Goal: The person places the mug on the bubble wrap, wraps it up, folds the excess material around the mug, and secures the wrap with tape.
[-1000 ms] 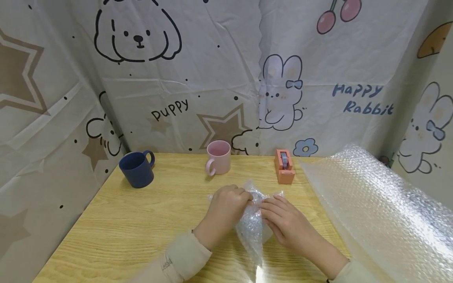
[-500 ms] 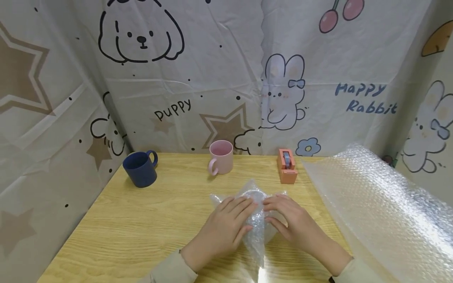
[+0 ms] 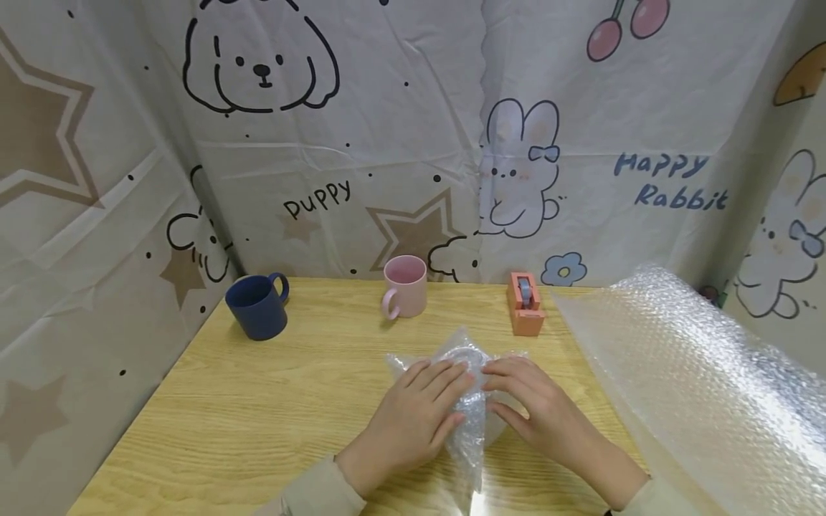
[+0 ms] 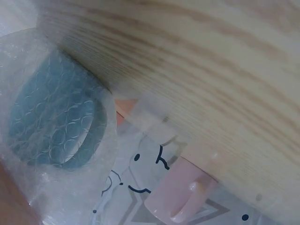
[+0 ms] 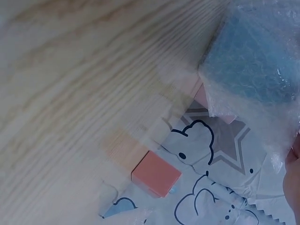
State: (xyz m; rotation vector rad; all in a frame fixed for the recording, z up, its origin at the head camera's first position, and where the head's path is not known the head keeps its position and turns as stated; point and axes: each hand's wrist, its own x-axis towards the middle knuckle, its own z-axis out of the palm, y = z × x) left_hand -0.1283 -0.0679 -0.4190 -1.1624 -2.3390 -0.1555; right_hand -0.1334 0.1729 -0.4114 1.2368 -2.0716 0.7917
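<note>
A light blue mug shows through a layer of bubble wrap in the left wrist view, its looped handle on one side. In the head view this wrapped bundle sits near the table's front middle, with loose corners sticking out. My left hand lies over its left side, fingers extended across the wrap. On the other side my right hand touches the bundle with slightly bent fingertips, thumb apart from them. The right wrist view shows the blue body under crinkled wrap. Parts of the bundle are hidden under both hands.
A dark blue mug stands at the back left and a pink mug at the back middle. To its right is an orange tape dispenser. A large bubble wrap sheet covers the table's right side. A printed cloth hangs behind.
My left hand has let go of the pinched wrap at the top and spread out over the bundle's left side. The right hand stays at the right side. Little differs over the last half second.
</note>
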